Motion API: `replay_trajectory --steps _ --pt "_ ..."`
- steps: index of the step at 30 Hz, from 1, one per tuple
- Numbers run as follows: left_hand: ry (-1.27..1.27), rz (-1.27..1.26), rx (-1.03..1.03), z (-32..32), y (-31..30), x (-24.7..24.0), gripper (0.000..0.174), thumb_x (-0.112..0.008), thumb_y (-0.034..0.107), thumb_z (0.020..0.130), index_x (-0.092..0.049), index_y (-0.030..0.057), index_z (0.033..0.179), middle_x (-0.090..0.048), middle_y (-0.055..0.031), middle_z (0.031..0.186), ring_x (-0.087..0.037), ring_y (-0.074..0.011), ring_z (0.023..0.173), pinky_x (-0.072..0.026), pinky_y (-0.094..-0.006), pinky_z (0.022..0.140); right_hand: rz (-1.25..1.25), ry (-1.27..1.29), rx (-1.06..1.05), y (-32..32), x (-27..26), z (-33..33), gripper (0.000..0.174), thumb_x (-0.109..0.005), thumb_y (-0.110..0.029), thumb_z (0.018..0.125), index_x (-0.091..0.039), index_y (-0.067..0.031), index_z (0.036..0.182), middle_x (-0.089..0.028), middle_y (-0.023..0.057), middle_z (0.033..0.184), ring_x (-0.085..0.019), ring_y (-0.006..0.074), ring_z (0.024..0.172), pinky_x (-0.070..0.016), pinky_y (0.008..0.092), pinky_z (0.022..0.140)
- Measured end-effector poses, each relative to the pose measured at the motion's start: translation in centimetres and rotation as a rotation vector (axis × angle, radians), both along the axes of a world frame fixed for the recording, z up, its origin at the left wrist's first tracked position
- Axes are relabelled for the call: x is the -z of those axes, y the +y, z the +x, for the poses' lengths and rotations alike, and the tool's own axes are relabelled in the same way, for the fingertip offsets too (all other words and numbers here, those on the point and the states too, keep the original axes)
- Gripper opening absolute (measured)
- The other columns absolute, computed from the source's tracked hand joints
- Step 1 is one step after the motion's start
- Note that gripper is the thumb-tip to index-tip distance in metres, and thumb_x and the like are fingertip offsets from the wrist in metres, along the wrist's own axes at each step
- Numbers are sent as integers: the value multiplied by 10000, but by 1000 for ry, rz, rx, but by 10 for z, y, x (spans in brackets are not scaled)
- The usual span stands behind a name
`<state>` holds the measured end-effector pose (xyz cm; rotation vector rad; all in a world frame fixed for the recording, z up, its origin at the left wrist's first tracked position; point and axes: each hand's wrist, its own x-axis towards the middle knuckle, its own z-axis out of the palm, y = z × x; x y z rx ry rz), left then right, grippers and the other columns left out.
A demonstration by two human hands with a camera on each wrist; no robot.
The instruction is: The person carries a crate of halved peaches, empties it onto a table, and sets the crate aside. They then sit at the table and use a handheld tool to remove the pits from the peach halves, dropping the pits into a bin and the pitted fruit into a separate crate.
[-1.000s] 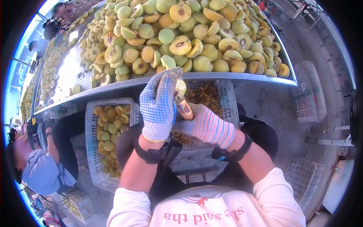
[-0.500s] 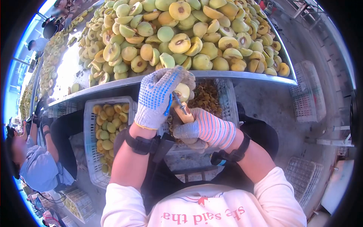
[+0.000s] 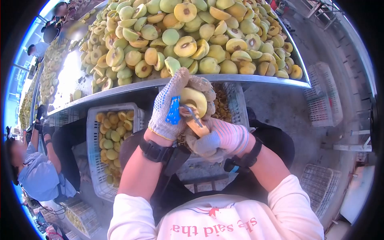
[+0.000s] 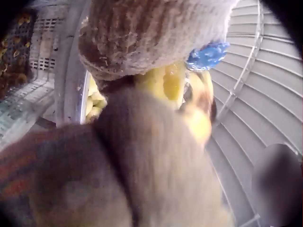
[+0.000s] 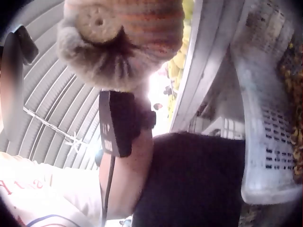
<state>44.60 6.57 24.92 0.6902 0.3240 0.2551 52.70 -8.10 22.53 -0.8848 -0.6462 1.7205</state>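
Observation:
My left hand (image 3: 166, 108), in a knit glove with blue dots and a blue patch, grips a yellow-green peach half (image 3: 194, 100), its cut face tilted toward me. My gloved right hand (image 3: 222, 138), pink and blue striped, wraps round the wooden handle (image 3: 197, 128) of a pitting knife. The knife's thin metal blade (image 3: 189, 110) meets the lower part of the cut face. In the left wrist view, gloved fingers mostly cover the peach half (image 4: 165, 85). The right wrist view shows the handle's round butt end (image 5: 99, 22) protruding from the fist.
A metal-rimmed table (image 3: 256, 80) in front bears a heap of peach halves (image 3: 208, 44). Under its edge a crate (image 3: 240, 104) holds brown scraps. At left a white crate (image 3: 92, 148) holds peach halves. Another person (image 3: 48, 172) sits farther left. More crates (image 3: 322, 96) stand at right.
My left hand has turned so its palm and the peach half's cut face show more. The hands have moved slightly toward me, and the blade stays at the fruit.

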Motion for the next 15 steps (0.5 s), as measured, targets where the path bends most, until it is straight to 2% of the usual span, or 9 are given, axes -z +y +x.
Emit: replay_trajectory --steps 2,3,6,7,11,13,14,15 --pt "-93 -68 18 7 6 5 534 -480 490 986 -624 -23 1023 -681 -176 925 -686 -293 749 -590 -392 671 -17 3 -121 -18 -7 20 244 -725 -240 802 -588 -44 850 -541 45 612 -487 143 430 -383 265 398" --pt "-67 -99 -2 6 11 7 573 -471 526 980 -614 -20 1078 -677 -170 972 -688 -308 802 -589 -411 712 -25 6 -181 -24 -11 27 256 -721 -245 804 -594 -30 861 -570 71 629 -514 176 441 -415 283 419" --pt "43 -64 -111 6 3 1 625 -439 565 976 -617 -19 1111 -682 -158 939 -693 -294 784 -595 -381 685 -81 -1085 -66 -24 -18 30 363 -741 -285 766 -597 3 934 -651 144 767 -628 274 671 -501 360 636" --pt "19 -25 -121 5 3 8 629 -439 557 980 -611 -30 1128 -686 -157 948 -695 -296 786 -597 -385 693 -223 -1223 -169 -23 -10 31 387 -716 -285 788 -584 9 1002 -657 213 821 -657 361 769 -517 419 707" --pt "104 138 -160 -22 9 -4 581 -427 496 1005 -607 -43 1128 -683 -164 946 -693 -276 796 -596 -376 690 -381 -1462 -270 -25 -29 28 331 -652 -273 843 -625 -5 1035 -687 222 851 -677 379 859 -530 435 742" --pt "150 248 -312 -60 30 -7 514 -434 429 1021 -606 -48 1108 -680 -178 963 -691 -274 799 -598 -377 693 -240 -1458 -218 -31 -31 27 343 -655 -282 843 -622 -3 1039 -685 225 846 -677 379 856 -532 437 747" --pt "302 418 -411 -80 39 -19 437 -499 359 1009 -611 -43 1135 -680 -178 1006 -693 -274 841 -590 -350 745 -168 -1457 -193 -33 -33 27 349 -656 -286 843 -621 -2 1041 -684 227 844 -678 379 855 -533 438 749" --pt "491 999 -487 -96 45 -31 359 -567 303 977 -637 -12 1134 -689 -160 963 -683 -216 812 -554 -272 676 -168 -1466 -184 -32 -37 27 350 -657 -292 841 -621 -4 1037 -682 230 844 -676 381 856 -533 439 750"
